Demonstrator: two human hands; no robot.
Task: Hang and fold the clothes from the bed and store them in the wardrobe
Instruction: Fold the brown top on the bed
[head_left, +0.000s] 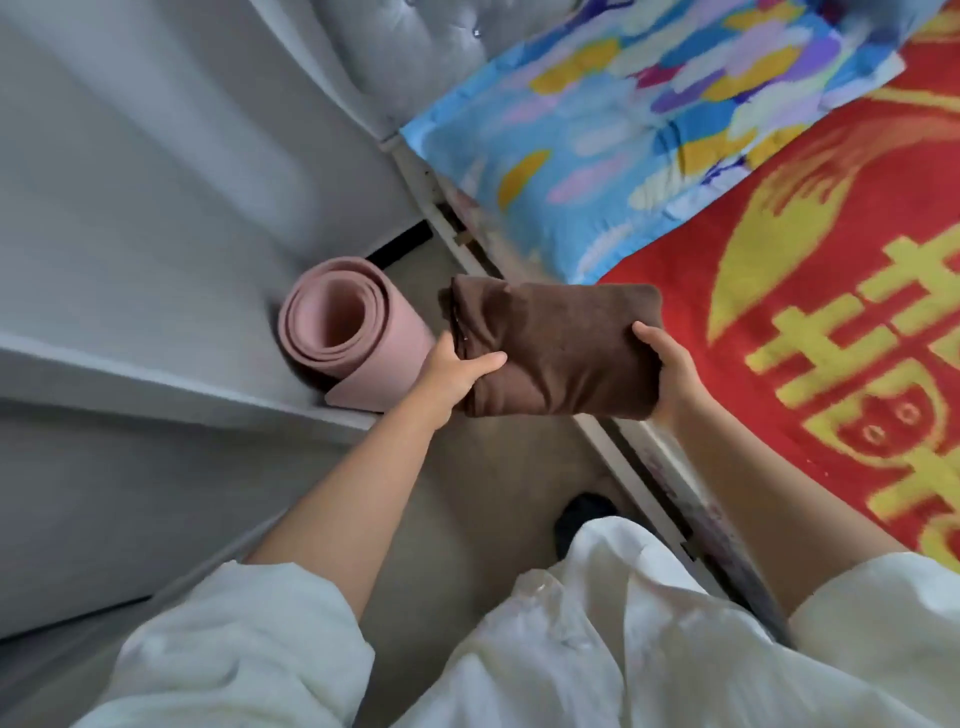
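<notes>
A folded brown garment is held in the air over the gap between the bed and the white wardrobe. My left hand grips its left end, thumb across the top. My right hand grips its right end, thumb on top and fingers hidden beneath. The bed's red and yellow blanket lies to the right. The white wardrobe panels stand to the left.
A rolled pink mat stands on the floor against the wardrobe, just left of my left hand. A blue patterned pillow lies at the head of the bed. The bed's white frame edge runs diagonally below the garment.
</notes>
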